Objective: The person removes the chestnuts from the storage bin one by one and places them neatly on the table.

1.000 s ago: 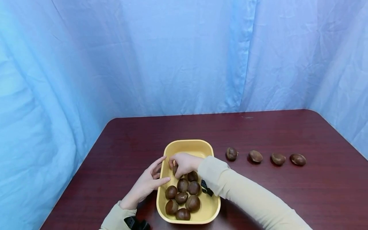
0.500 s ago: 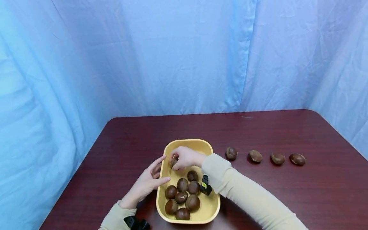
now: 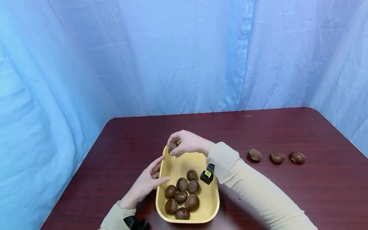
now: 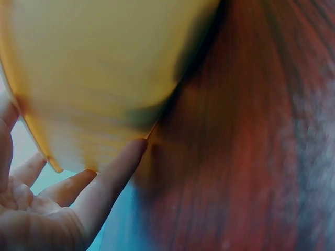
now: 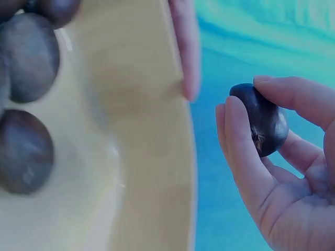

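A yellow rectangular tub (image 3: 215, 207) with rounded corners stands at the near middle of the table, with several brown chestnuts (image 3: 192, 202) gathered in its near half. My left hand (image 3: 148, 182) steadies the tub's left side, thumb over the rim and the other fingers spread along the outside wall. In the left wrist view its fingertips touch the tub's wall. Over the tub's far left corner, my right hand (image 3: 188, 142) pinches one chestnut (image 5: 260, 119) between thumb and fingertips. The right wrist view shows this nut glossy and dark, beside the rim.
To the right of the tub, three chestnuts (image 3: 277, 157) lie in a loose row on the dark red wooden table (image 3: 138, 134). A further one is hidden behind the right sleeve (image 3: 253, 188). Blue curtains (image 3: 184, 57) hang behind the table and along its left side.
My right hand has lifted a chestnut from inside the tub up to its far left rim. The forearm now covers the leftmost chestnut of the row. My left hand has stayed put.
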Available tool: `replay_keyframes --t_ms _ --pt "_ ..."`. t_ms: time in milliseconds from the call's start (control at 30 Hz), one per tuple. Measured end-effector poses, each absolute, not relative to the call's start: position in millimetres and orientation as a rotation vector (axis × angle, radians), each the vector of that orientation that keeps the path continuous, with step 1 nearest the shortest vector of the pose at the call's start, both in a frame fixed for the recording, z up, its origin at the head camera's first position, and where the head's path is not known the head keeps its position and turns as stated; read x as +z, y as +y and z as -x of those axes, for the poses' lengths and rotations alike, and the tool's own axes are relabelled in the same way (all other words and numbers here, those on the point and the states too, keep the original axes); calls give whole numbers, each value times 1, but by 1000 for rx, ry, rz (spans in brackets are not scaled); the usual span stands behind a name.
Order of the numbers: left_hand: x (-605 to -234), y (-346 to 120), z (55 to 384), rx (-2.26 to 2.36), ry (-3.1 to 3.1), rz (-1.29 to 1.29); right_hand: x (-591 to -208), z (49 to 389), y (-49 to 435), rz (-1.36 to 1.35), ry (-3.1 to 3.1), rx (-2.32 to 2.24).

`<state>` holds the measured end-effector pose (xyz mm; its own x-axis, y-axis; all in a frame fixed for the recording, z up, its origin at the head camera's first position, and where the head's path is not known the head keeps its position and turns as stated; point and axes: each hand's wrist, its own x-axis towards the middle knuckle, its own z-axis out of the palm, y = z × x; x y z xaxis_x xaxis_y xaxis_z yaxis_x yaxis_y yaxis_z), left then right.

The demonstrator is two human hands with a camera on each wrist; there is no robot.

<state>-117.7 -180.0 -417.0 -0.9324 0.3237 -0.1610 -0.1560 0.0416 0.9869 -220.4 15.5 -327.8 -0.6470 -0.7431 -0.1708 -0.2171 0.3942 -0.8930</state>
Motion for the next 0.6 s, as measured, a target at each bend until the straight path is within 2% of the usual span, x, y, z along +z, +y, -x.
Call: replay_keyframes --t_ms 300,600 --pt "-417 -180 115 1975 1970 -170 -308 229 52 872 2254 -1087" --pt "-417 -177 115 1987 1947 -185 -321 242 132 838 2336 -1101"
